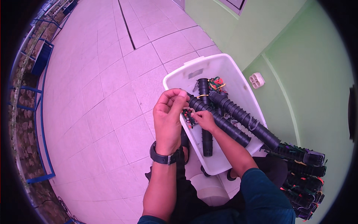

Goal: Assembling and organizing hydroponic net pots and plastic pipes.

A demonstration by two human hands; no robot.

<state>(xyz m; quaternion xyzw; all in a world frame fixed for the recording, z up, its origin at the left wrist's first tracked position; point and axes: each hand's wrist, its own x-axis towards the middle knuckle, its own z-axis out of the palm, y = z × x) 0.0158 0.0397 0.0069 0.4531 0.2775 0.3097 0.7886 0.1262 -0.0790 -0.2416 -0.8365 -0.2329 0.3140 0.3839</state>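
Note:
My left hand [170, 112], with a dark watch [163, 155] on its wrist, is closed with thumb and fingers pinched together. It is beside the upper end of a long black ribbed tube [220, 121]; what it grips is hidden. Lower and to its right, my right hand [204, 120] pinches a thin pale band [188, 109] over the bin's left rim. Under these hands stands a white plastic bin [223, 158]. Another ribbed tube [244, 117] slants across its right rim, and an upright-looking one [207, 143] lies beneath the others. Colourful ties [217, 84] are bunched at the far end.
Several more black ribbed bundles with coloured ties [304, 179] lie stacked at my right. A green wall [317, 93] rises beyond the bin, with a white four-cup object [256, 80] beside it. Pale floor tiles [104, 112] spread leftward to a blue railing [43, 130].

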